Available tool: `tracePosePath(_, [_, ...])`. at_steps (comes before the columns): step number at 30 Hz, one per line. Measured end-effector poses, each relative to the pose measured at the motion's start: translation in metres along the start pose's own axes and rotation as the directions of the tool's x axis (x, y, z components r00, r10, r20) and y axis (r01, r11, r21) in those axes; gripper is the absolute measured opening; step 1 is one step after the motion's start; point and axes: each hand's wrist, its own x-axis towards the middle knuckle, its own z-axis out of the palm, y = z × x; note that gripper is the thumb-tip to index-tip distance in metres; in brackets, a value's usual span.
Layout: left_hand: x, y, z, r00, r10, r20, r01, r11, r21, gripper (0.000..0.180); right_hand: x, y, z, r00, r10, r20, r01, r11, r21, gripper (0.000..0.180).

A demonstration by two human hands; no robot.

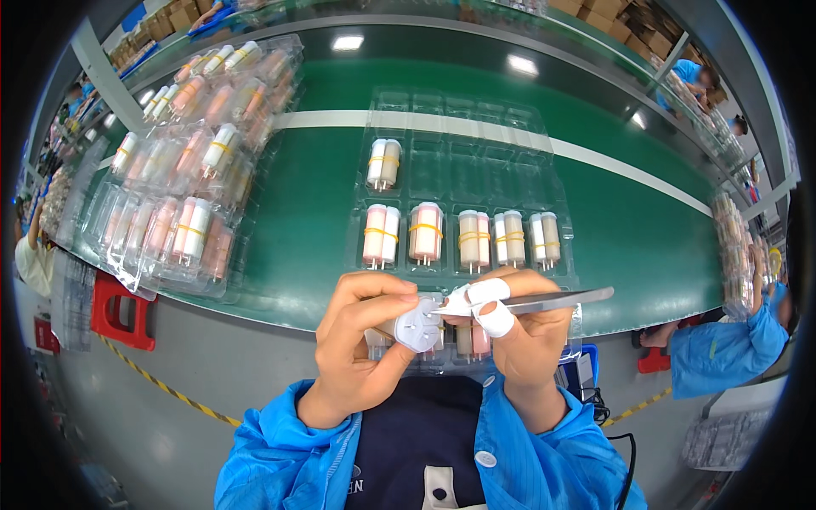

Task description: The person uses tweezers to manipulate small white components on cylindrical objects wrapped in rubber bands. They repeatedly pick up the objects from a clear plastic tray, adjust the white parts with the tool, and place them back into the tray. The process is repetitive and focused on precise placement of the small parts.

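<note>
My left hand (361, 348) pinches a cylindrical part (416, 330) between thumb and fingers. Its pale grey end, with small metal pins, faces me. In my right hand (535, 344) is a pair of metal tweezers (565, 300), whose tips reach the edge of that end. White wraps (495, 320) cover fingertips of this hand. Just beyond both hands lies a clear plastic tray (442, 183) with compartments. Several white, pink and beige cylinder bundles (426, 232) sit in its middle row, bound by yellow bands. One more bundle (384, 163) stands in the upper left; others are partly hidden under my hands.
Stacked clear trays full of similar cylinders (191, 229) crowd the green worktop (314, 191) on the left. More trays (738, 246) line the right edge. A red stool (121, 314) stands on the floor at left. Co-workers in blue sleeves (731, 344) sit on the right.
</note>
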Motion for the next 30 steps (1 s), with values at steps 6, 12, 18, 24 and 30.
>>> tracePosePath(6, [-0.005,0.001,0.003,0.994,-0.102,-0.040,0.101,0.995,-0.027,0.047,-0.005,0.001,0.003,0.998,-0.062,0.030,0.065,0.992,-0.108,0.015])
tracePosePath(12, [0.000,0.007,-0.001,0.988,-0.096,0.121,0.097,0.995,0.003,0.049,-0.008,0.014,-0.007,0.994,-0.087,-0.060,0.076,0.983,-0.167,0.017])
tracePosePath(18, [-0.002,0.006,-0.002,0.985,-0.119,0.121,0.109,0.990,0.089,0.047,-0.005,0.016,-0.005,0.990,-0.114,-0.080,0.103,0.986,-0.130,0.017])
tracePosePath(24, [0.001,0.011,-0.003,0.986,-0.131,0.105,0.109,0.975,0.194,0.047,-0.004,0.016,-0.008,0.987,-0.156,-0.032,0.142,0.953,-0.267,0.018])
tracePosePath(30, [0.001,0.014,0.002,0.991,-0.136,0.018,0.130,0.973,0.189,0.060,-0.004,0.015,-0.007,0.979,-0.204,-0.018,0.184,0.915,-0.360,0.019])
